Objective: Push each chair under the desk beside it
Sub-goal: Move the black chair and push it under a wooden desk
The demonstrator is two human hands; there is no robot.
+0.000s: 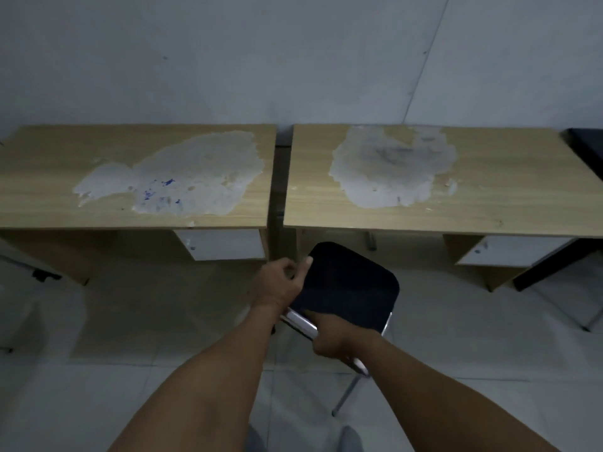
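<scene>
A chair [350, 285] with a dark square seat and shiny metal frame stands on the floor just in front of the right wooden desk [489, 203], near that desk's left end. My left hand [280, 283] grips the seat's left edge, thumb on top. My right hand [336, 337] is closed around the metal frame at the seat's near edge. The left wooden desk [49, 190] stands beside it, with a narrow gap between the two. Both desk tops have large patches of peeled surface.
Each desk has a white drawer under its right side [225, 244] [502, 252]. A dark piece of furniture [587, 148] stands at the far right, and metal legs [590, 321] show at the right edge. A grey wall runs behind the desks. Pale tiles cover the floor.
</scene>
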